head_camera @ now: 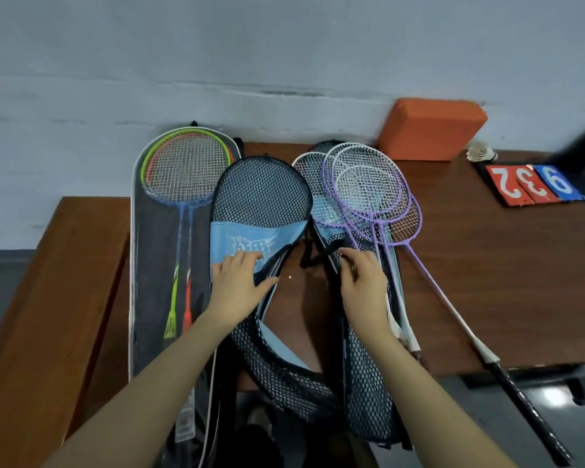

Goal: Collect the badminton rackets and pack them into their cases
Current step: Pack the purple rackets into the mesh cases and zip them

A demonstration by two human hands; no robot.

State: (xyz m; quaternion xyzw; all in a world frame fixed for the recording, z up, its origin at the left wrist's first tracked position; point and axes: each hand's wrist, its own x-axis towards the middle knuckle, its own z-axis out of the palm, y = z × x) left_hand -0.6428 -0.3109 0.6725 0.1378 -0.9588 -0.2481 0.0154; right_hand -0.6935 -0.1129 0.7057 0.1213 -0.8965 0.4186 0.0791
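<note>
A blue-and-black mesh case (pixel 262 201) lies on the brown table (pixel 487 265), and my left hand (pixel 238 282) rests on its blue band with the fingers spread. A second mesh case (pixel 368 383) lies to its right under several purple and white rackets (pixel 368 184). My right hand (pixel 363 282) pinches the dark edge of that case near the racket shafts. One purple racket with a black grip (pixel 453 315) slants off the table's front edge. At the left, a dark open case (pixel 156 265) holds rackets with green, orange and blue frames (pixel 186 170).
An orange foam block (pixel 431 130) stands against the grey wall at the back right. A shuttlecock (pixel 482 152) and a flip scoreboard (pixel 534 185) with red and blue number cards lie at the far right. A lower wooden surface (pixel 58 282) lies to the left.
</note>
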